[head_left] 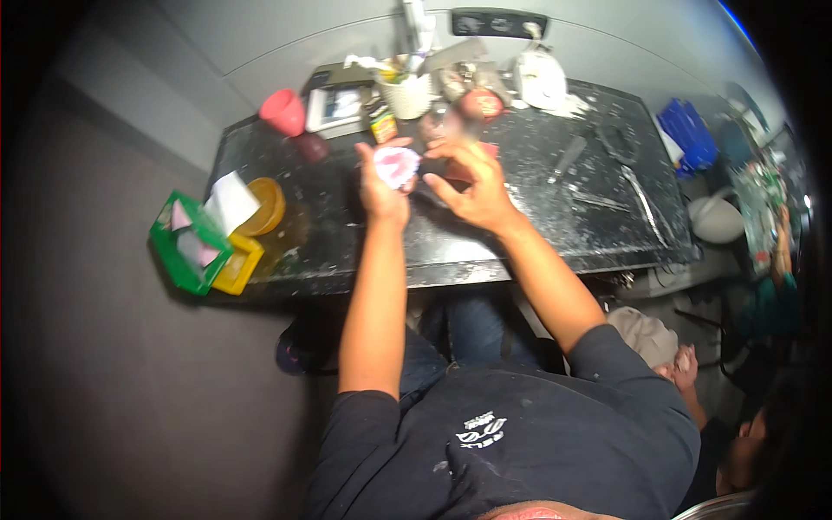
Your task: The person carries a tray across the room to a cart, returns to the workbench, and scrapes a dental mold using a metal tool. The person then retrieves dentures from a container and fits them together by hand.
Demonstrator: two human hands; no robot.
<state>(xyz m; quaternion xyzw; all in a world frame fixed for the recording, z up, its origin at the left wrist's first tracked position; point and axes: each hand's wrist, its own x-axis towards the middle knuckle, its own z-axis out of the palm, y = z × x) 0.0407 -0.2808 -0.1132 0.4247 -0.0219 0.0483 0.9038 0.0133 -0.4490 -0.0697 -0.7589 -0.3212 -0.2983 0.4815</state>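
My left hand (385, 192) is raised over the black worktop (338, 234), its fingers closed around a small rounded white-and-pink piece (396, 167). Glare washes out the detail of this piece, so its exact kind cannot be told. Just to the right, my right hand (475, 189) hovers with thumb and forefinger curved and apart, their tips close to the piece. Between those fingertips I see nothing held. A flat red item (491, 150) shows partly behind my right hand, mostly hidden by it.
Along the back stand a pink cup (282, 113), a small labelled bottle (380, 121), a white tool holder (406, 95) and a powdery white object (539, 80). Metal tools (643, 199) lie right. Green (186, 251) and yellow bins (240, 264) sit left. Another person's hand (685, 368) is lower right.
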